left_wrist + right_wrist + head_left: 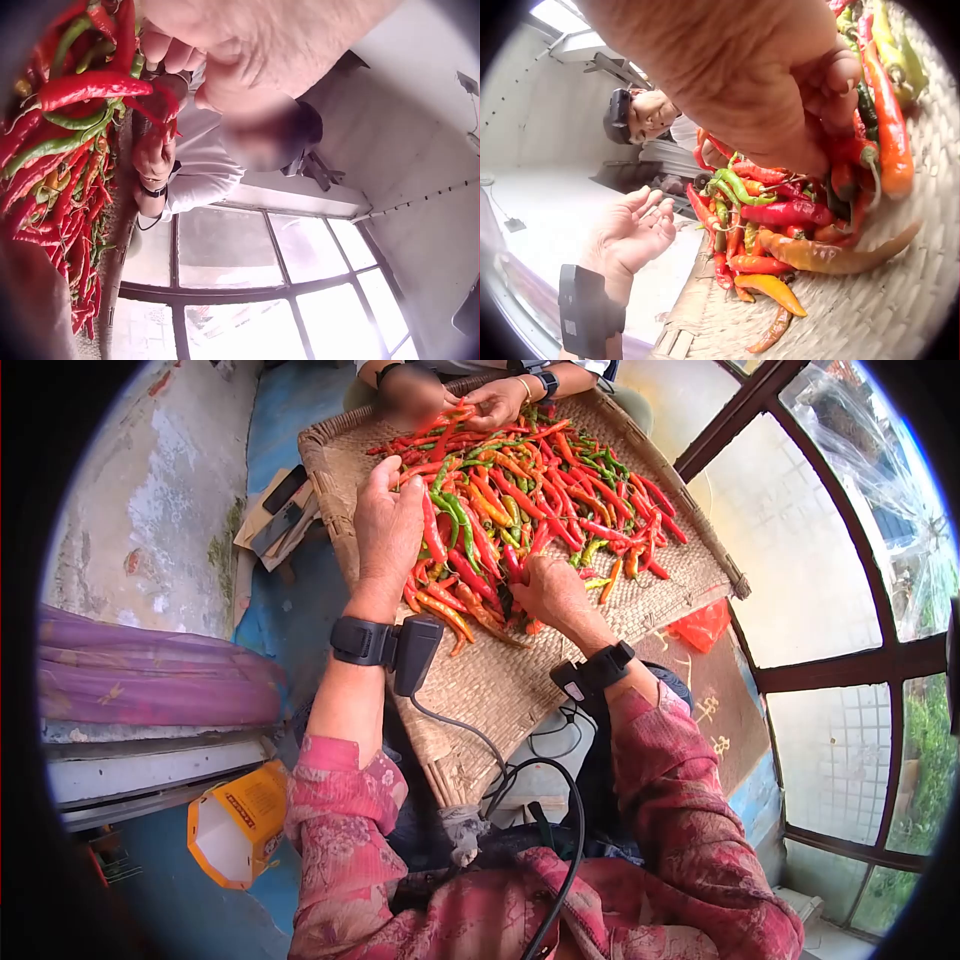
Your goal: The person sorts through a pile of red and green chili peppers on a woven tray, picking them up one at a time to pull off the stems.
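Observation:
A heap of chili peppers (575,490), mostly red with some green and orange, lies on a flat woven tray (685,588). At the near side of the heap, my right hand (553,592) curls its fingers round red chili peppers (847,161); their stems show below the fingers in the right wrist view. My left hand (388,528) is raised beside the heap's left edge. Its fingers (660,225) bend loosely with nothing between them in the right wrist view. A long orange-brown chili pepper (832,255) lies near the right hand.
Across the tray, another person's hands (495,402) handle chili peppers at the far edge. A red plastic bag (703,626) lies right of the tray. A black cable (575,790) crosses over my lap. An orange box (238,822) stands at lower left, and windows (830,540) line the right.

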The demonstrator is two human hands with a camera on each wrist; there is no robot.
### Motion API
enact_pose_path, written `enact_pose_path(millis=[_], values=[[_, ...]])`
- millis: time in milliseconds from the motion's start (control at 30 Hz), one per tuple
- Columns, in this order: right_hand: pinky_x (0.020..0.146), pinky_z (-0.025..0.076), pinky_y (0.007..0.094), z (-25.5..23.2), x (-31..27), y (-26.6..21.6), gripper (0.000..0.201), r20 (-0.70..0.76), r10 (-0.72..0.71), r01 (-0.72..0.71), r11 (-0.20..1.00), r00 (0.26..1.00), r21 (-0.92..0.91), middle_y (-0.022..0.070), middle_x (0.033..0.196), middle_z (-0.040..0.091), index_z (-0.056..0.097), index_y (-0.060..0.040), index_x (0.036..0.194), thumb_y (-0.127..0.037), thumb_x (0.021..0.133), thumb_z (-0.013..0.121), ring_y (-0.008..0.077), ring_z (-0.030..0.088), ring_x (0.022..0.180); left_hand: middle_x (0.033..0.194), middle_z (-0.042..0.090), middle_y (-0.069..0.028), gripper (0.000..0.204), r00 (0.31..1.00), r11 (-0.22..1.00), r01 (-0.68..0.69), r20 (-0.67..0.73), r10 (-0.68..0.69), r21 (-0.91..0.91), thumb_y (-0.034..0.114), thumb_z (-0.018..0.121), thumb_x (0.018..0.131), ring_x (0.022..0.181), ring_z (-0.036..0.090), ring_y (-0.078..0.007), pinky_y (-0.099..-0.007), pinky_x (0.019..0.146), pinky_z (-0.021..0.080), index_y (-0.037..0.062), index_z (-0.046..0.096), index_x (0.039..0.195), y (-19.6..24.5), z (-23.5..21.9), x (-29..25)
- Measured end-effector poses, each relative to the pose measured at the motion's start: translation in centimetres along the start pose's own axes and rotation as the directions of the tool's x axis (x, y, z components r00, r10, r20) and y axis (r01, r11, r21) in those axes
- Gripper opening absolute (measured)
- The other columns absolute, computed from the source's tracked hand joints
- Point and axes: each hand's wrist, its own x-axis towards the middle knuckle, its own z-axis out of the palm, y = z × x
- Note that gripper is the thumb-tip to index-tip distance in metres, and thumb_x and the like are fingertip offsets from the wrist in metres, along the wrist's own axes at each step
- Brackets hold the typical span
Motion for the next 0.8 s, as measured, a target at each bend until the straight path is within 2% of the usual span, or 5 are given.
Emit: enact_pose_path(millis=[167, 400, 500, 633, 800], values=[[0.065, 0.048, 0.0465, -2.2, 0.1, 0.2, 0.026, 0.008, 0.035, -0.036, 0.983, 0.999, 0.178, 0.0287, 0.069, 0.057, 0.056, 0.0066, 0.071, -0.02, 0.069, 0.055, 0.0429, 0.059, 0.069, 0.091, 0.062, -0.0037, 0.03, 0.899, 0.939, 0.257, 0.413, -0.146, -0.228, 0.022, 0.052, 0.091, 0.071, 0.052, -0.006, -0.021, 0.063, 0.045, 0.0003, 0.055, 0.111, 3.5, 0.5, -2.4], [0.046, 0.033, 0.0159, -6.1, -2.6, -0.9, 0.026, 0.201, -0.168, -0.063, 0.595, 0.965, 0.801, -0.0021, 0.071, 0.055, 0.054, -0.0044, 0.094, -0.03, 0.094, 0.047, 0.0017, 0.044, 0.055, 0.068, 0.055, 0.0018, 0.026, 0.669, 0.878, 0.436, 0.724, -0.167, -0.2, 0.026, 0.054, 0.089, 0.059, 0.049, -0.0063, -0.0218, 0.054, 0.042, 0.0007, 0.061, 0.089, 4.3, 2.7, -5.9], [0.045, 0.033, 0.0169, -6.5, -2.7, -1.0, 0.027, 0.227, -0.193, -0.083, 0.56, 0.955, 0.824, -0.0033, 0.065, 0.051, 0.057, -0.0046, 0.091, -0.03, 0.094, 0.047, 0.0026, 0.042, 0.052, 0.068, 0.052, 0.004, 0.024, 0.656, 0.779, 0.56, 0.725, -0.211, -0.28, 0.027, 0.052, 0.09, 0.056, 0.045, -0.0033, -0.0183, 0.052, 0.039, 0.0055, 0.06, 0.084, 3.9, 3.0, -6.1], [0.046, 0.034, 0.017, -6.1, -2.2, 0.2, 0.026, 0.275, -0.232, -0.091, 0.587, 0.933, 0.804, -0.0026, 0.063, 0.051, 0.058, -0.0048, 0.087, -0.029, 0.093, 0.049, 0.0028, 0.043, 0.053, 0.073, 0.059, 0.0002, 0.022, 0.814, 0.692, 0.539, 0.509, -0.281, -0.48, 0.029, 0.049, 0.092, 0.053, 0.046, -0.0019, -0.0164, 0.046, 0.039, 0.0072, 0.055, 0.09, 3.8, 2.3, -4.4], [0.058, 0.048, 0.0361, -3.5, -0.5, 1.4, 0.028, 0.019, -0.021, 0.011, 0.903, 1.0, 0.43, 0.0138, 0.064, 0.06, 0.058, 0.0027, 0.074, -0.024, 0.083, 0.057, 0.0252, 0.061, 0.062, 0.076, 0.061, -0.0006, 0.023, 0.839, 0.628, 0.538, 0.43, -0.334, -0.561, 0.027, 0.048, 0.093, 0.053, 0.044, -0.0012, -0.0163, 0.046, 0.04, 0.0065, 0.056, 0.099, 2.5, 0.3, -1.6]])
